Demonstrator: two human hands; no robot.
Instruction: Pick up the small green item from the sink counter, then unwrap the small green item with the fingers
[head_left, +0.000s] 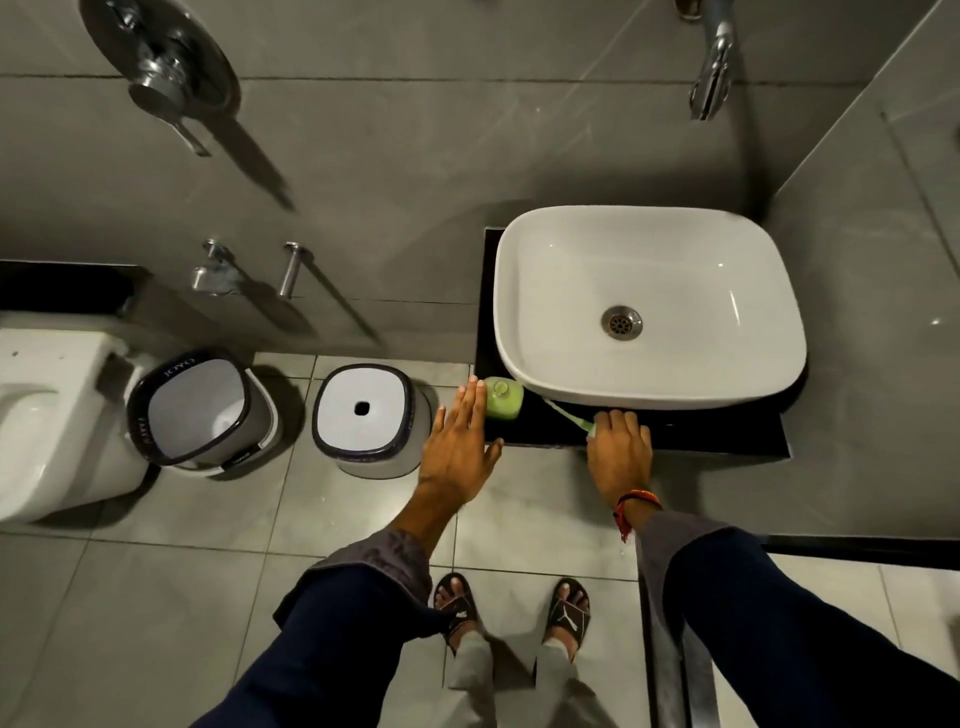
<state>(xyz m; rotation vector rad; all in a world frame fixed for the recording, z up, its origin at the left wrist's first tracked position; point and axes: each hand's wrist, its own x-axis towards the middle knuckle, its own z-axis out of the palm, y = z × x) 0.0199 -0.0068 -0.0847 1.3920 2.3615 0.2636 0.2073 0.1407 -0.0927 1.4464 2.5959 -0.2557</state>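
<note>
Nearest: two feet in black sandals (511, 610) on the grey tile floor (156, 597). Up from there, left hand (460, 444) is flat w/ fingers straight and together, fingertips right beside a green soap bottle (503, 398), prob. touching its side. Bottle stands on the left end of the black counter (717, 436), cap facing up at the camera. Right hand (621, 449) rests on the counter's front edge, fingers curled over one end of a pale green toothbrush (566, 414). Toothbrush lies flat, long axis diagonal: far end points up-left, under the white sink (649, 306) rim. Left of the counter, on the floor: a stool (363, 415), bucket (200, 408), then toilet (47, 415). Farthest, a tap (711, 62) on the wall.
</note>
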